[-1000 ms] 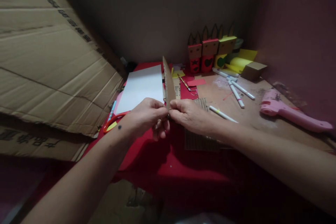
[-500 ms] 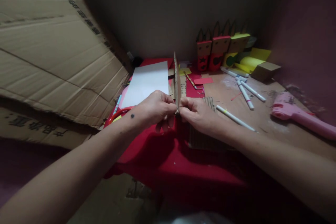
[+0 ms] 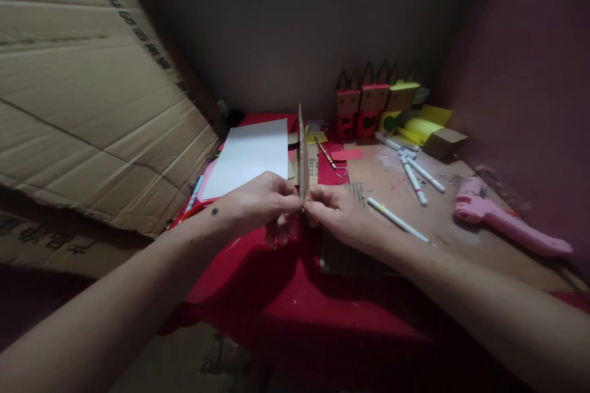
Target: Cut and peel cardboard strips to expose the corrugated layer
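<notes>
A thin cardboard piece [image 3: 302, 150] stands on edge, seen almost edge-on, above the red table cover [image 3: 295, 295]. My left hand [image 3: 258, 204] pinches its near end from the left, fingers closed. From the right, my right hand [image 3: 334, 212] pinches the same end, fingers closed too. Both hands meet at the bottom of the piece. Under my right hand lies a sheet of corrugated cardboard [image 3: 343, 258].
A white sheet [image 3: 249, 156] lies behind my left hand, with red-handled scissors [image 3: 184, 215] at its near corner. Several white markers [image 3: 412, 172], a pink tool [image 3: 502, 224], painted cardboard figures [image 3: 369, 104], yellow paper [image 3: 421, 126] and a small box [image 3: 445, 141] sit on the right. Large flattened cartons [image 3: 92, 104] lean at the left.
The cardboard piece has turned from showing its face to nearly edge-on. My hands keep their pinch at its near end; the view has shifted slightly.
</notes>
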The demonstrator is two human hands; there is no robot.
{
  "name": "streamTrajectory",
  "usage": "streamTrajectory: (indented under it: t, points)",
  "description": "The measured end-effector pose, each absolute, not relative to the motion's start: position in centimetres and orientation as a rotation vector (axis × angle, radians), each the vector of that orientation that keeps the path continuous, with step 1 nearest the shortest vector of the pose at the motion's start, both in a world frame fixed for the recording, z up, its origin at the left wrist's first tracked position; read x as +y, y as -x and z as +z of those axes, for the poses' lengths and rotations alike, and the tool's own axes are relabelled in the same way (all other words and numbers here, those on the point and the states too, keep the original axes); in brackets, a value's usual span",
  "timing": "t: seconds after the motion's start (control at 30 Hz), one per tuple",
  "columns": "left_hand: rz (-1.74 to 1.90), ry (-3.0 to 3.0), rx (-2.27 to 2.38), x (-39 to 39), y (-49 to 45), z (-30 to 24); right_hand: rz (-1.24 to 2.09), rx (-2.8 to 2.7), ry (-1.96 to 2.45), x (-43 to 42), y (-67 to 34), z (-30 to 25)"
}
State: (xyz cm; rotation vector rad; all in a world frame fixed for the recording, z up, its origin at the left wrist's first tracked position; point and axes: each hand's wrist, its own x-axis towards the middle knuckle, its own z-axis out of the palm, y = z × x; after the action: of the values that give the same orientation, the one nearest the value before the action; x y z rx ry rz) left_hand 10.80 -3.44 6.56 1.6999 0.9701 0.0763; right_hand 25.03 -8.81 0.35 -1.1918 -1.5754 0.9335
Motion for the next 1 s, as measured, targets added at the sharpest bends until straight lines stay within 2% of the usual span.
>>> streamTrajectory:
  t: [0.33,0.67,1.0]
  points:
    - [-0.004,-1.599,0.879,-1.9,-10.4,6.2,0.917,-1.587,1.214,-8.7,-24.8,0.3]
    - [-0.007,-1.844,1.101,-2.9,-12.2,6.7,0.926,-1.575,1.183,-8.4,-24.3,-0.8]
    - [0.022,-1.895,1.037,-2.8,-11.8,6.3,1.007,-1.453,1.242,-9.2,-24.5,-0.2]
